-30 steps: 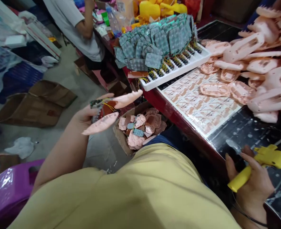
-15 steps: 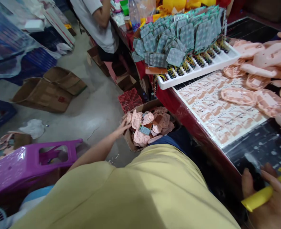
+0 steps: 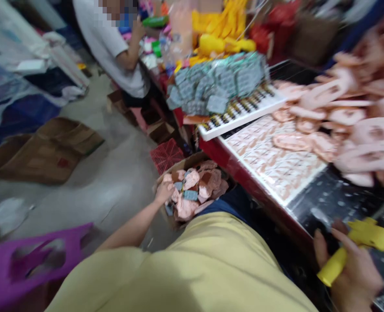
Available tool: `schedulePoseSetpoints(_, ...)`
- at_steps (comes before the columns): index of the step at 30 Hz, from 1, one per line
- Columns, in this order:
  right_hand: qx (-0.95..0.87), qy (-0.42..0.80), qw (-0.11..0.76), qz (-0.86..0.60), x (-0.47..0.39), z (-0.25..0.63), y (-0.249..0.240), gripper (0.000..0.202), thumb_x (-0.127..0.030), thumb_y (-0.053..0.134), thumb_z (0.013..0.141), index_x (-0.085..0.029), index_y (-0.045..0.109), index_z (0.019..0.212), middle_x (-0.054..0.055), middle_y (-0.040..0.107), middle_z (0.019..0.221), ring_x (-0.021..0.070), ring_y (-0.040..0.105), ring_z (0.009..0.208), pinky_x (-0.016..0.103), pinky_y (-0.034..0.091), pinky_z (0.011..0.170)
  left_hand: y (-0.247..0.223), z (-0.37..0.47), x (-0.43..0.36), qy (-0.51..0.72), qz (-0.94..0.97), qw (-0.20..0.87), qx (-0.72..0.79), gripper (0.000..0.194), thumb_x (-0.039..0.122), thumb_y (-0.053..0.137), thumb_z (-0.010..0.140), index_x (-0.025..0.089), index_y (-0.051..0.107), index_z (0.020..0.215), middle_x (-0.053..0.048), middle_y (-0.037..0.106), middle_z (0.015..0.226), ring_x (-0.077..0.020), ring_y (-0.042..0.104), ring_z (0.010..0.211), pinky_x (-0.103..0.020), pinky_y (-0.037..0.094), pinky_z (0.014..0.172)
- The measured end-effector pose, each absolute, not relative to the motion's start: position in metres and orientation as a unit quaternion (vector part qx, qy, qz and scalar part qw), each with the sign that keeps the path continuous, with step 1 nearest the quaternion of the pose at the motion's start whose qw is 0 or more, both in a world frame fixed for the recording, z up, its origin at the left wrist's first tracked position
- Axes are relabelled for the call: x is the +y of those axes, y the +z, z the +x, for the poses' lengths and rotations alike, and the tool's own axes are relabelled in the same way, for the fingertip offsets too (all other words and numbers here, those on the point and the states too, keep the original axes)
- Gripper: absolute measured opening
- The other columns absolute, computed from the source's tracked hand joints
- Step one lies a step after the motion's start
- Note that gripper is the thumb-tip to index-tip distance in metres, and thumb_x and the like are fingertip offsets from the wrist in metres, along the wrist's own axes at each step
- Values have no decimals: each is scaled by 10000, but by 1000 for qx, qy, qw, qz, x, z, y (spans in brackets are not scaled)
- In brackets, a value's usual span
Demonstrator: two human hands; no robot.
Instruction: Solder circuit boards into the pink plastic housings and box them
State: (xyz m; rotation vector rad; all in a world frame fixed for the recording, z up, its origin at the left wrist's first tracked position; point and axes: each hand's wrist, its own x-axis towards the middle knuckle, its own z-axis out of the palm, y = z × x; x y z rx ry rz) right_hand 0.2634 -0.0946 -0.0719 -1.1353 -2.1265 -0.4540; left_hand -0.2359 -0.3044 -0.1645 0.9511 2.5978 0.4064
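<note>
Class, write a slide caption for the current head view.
Left hand at a brown cardboard box with pink moulded pieces; right hand gripping a yellow pistol-shaped tool.

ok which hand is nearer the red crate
Left: the left hand is at the box, just this side of the red crate; the right hand is off right by the table, holding a yellow object.

Dressed in a plain, pale yellow top (image 3: 211, 264), loosely creased, spread wide across the near middle of the scene, with a soft shadow down the front. Clad below in dark blue trousers (image 3: 227, 207), glimpsed beyond the top's far edge. Bare on left forearm (image 3: 129, 227), left hand (image 3: 164, 193) and right hand (image 3: 351, 264).
</note>
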Motion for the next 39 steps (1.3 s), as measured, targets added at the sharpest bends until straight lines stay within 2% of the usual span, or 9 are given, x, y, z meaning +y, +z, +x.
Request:
schedulePoseSetpoints(2,-824,-163,343,-422,-98,255,-67,373,-299,683,826,-180,620,1173,132,740,1004,252,706,771,327,545,595,-158,-231,-280,166,417,157,879,192,242,590,900,141,663,1047,-101,668,1092,-259,626,1058,-445,516,959)
schedulePoseSetpoints(5,-817,-154,372,-412,-102,247,-60,419,-245,708,815,-181,582,1210,103,713,1122,216,707,889,301,567,749,-142,-213,-246,202,547,142,800,211,190,528,847,163,694,975,-94,710,1059,-272,642,1068,-451,505,985)
schedulePoseSetpoints(11,-822,-98,411,-382,-107,246,-46,374,-182,697,820,-180,583,1176,114,690,1176,197,707,933,302,573,837,-74,-137,-171,294,772,124,549,256,204,470,919,206,696,1042,-58,737,972,-167,695,907,-298,561,842)
schedulePoseSetpoints(16,-807,-117,445,-369,-102,256,-35,429,-119,714,796,-177,566,1195,103,716,1113,180,718,889,260,574,780,-18,-88,-70,330,832,57,443,236,204,496,932,192,683,1075,-83,715,1062,-187,672,1017,-342,531,927)
schedulePoseSetpoints(21,-792,-121,479,-359,-96,268,-32,455,-79,688,809,-190,561,1232,85,723,1102,172,720,901,243,577,754,3,-53,36,152,809,17,567,404,341,498,959,193,581,1327,-129,412,1504,-290,375,1395,-469,324,1145)
schedulePoseSetpoints(25,-783,-105,498,-358,-90,272,-30,565,-18,641,821,-217,515,1335,45,742,1006,156,723,806,248,585,713,5,-20,87,73,781,36,620,529,459,353,1008,228,406,1481,-122,223,1600,-332,167,1480,-550,213,1168)
schedulePoseSetpoints(31,-804,-88,477,-345,-76,275,-32,589,-13,567,860,-248,470,1391,76,717,1122,165,719,896,269,592,759,1,4,99,0,812,65,579,580,565,380,965,304,382,1482,-92,258,1593,-362,171,1473,-693,170,1105)
schedulePoseSetpoints(34,-800,-77,480,-352,-75,274,-35,585,1,581,847,-227,482,1376,92,711,1142,158,713,939,255,586,789,1,-11,81,-23,817,54,573,571,496,395,976,256,364,1493,-111,283,1581,-348,205,1460,-673,146,1120)
schedulePoseSetpoints(39,-799,-62,480,-357,-78,269,-35,504,4,651,800,-186,562,1259,97,714,1139,151,708,966,236,578,839,-1,-36,28,20,845,-25,534,457,384,434,969,232,521,1391,-138,502,1400,-323,429,1275,-522,344,1051)
